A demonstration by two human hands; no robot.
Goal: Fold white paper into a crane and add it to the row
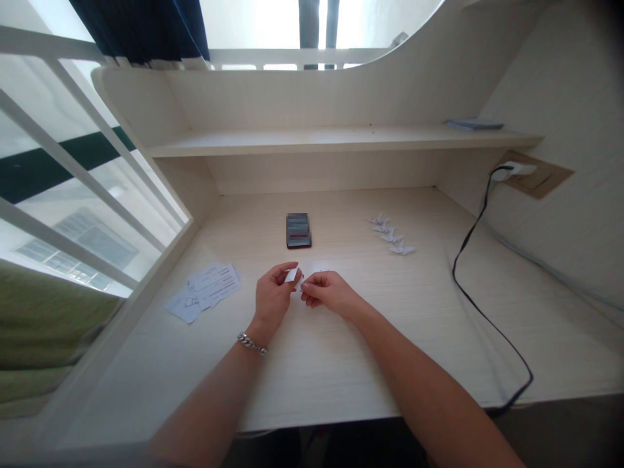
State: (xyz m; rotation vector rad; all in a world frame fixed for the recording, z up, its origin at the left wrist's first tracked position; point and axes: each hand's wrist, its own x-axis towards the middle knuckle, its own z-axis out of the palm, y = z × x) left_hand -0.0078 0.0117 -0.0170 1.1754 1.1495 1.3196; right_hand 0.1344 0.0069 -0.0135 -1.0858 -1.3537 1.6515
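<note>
A small folded piece of white paper [291,275] is pinched in my left hand [273,292], which wears a chain bracelet [252,343] at the wrist. My right hand [327,290] is closed at the paper's lower right side, its thumb and fingertips pinching an edge of it. The fingers hide much of the paper, so its folded shape is unclear. Beyond my hands lies a dark phone-like device [298,231] with a blurred face. Several folded white paper cranes [401,248] stand in a slanting row to the right.
Several white paper sheets [214,285] with printing overlap on the left. A black cable [468,292] runs from a wall socket [536,174] down over the desk's right side. A shelf [316,138] spans the back, with a flat item [475,123] on it. White railing borders the left.
</note>
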